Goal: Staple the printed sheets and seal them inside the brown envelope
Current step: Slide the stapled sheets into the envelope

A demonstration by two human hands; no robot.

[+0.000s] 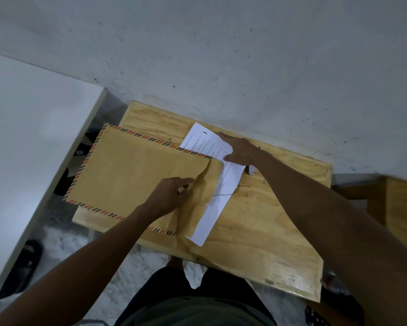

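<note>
Two bare hands on pale wooden table [256, 231]: left hand [167, 196] pinches brown striped-edge paper envelope [132, 175] mouth; right hand [240, 149] grips white printed sheets [212, 184], partly inside.

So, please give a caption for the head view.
Left hand holds envelope open; right hand slides sheets in.

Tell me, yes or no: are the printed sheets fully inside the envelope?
No. Much of the printed sheets sticks out of the envelope at its open end.
</note>
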